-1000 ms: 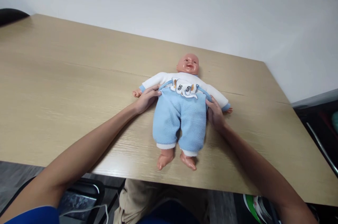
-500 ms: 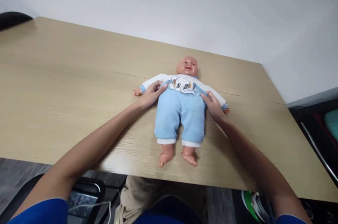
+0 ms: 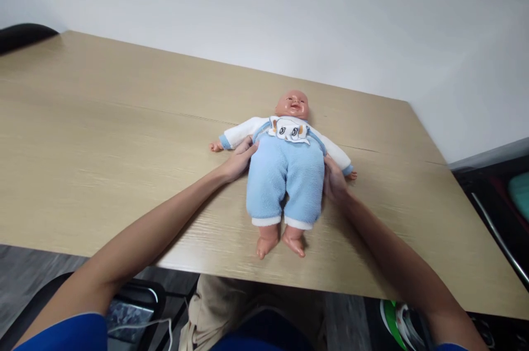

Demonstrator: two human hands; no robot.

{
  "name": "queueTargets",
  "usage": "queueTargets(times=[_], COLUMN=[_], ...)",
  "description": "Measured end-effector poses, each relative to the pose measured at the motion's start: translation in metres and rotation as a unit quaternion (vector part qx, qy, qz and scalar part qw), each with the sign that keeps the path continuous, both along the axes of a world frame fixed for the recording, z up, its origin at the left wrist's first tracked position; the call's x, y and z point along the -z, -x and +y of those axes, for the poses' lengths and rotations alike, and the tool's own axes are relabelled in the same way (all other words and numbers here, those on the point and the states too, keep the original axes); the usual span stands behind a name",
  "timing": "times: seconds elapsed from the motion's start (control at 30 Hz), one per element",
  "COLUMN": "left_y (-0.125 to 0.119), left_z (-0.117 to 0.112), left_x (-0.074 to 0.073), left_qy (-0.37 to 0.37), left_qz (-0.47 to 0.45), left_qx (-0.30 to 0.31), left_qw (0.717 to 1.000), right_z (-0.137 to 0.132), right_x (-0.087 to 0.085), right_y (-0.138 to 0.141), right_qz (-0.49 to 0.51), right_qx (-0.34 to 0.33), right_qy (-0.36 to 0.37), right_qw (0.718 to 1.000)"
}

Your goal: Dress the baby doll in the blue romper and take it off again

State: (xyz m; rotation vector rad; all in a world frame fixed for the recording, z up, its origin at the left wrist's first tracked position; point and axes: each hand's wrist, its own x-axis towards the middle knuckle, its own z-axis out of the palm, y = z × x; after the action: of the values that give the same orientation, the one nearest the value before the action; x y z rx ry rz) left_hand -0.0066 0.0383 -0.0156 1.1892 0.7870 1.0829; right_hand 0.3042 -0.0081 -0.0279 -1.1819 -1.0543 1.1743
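lying face up on the bench point(image 3: 124, 136), the doll point(image 3: 287, 169) has its blue trousers point(image 3: 285, 180) grasped at either side by left hand point(image 3: 239, 159) and right hand point(image 3: 334, 180).

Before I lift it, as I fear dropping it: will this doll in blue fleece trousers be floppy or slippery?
Probably floppy in the middle: the doll looks soft and stuffed, only head and feet seem hard plastic. The fleece trousers likely give grip, not slip. Lying flat on the table, it should not roll.

Left hand point(image 3: 237, 159) and right hand point(image 3: 334, 180) extended forward, palms inward.
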Motion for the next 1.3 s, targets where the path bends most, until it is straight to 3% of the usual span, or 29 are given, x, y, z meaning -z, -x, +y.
queueTargets(times=[0.13, 0.4, 0.6, 0.77, 1.0, 1.13, 1.3], left_y=[-0.016, -0.01, -0.013, -0.012, -0.003, 0.005, 0.013], left_z=[-0.006, 0.002, 0.002, 0.004, 0.014, 0.022, 0.026], left_x=[0.001, -0.003, -0.004, 0.001, 0.0, -0.003, -0.003], left_qy=[0.041, 0.049, 0.063, 0.088, 0.042, 0.012, -0.053], left_qz=[-0.076, -0.087, -0.129, -0.148, -0.111, -0.072, 0.004], left_qx=[-0.021, -0.043, -0.075, -0.058, -0.027, -0.011, -0.021], left_qw=[0.996, 0.994, 0.987, 0.983, 0.993, 0.997, 0.998], right_z=[-0.001, 0.001, 0.0, 0.0, 0.003, 0.006, -0.002], right_x=[-0.005, -0.01, -0.011, -0.015, -0.013, -0.01, -0.013], right_y=[0.005, 0.012, 0.015, 0.017, 0.017, 0.016, 0.006], right_qz=[0.023, 0.058, 0.099, 0.102, 0.117, 0.082, -0.06], right_qx=[0.014, 0.016, 0.016, 0.019, 0.034, 0.046, 0.06], right_qy=[0.013, -0.016, 0.004, -0.016, -0.016, -0.054, -0.083], right_qw=[1.0, 0.998, 0.995, 0.994, 0.992, 0.994, 0.993])
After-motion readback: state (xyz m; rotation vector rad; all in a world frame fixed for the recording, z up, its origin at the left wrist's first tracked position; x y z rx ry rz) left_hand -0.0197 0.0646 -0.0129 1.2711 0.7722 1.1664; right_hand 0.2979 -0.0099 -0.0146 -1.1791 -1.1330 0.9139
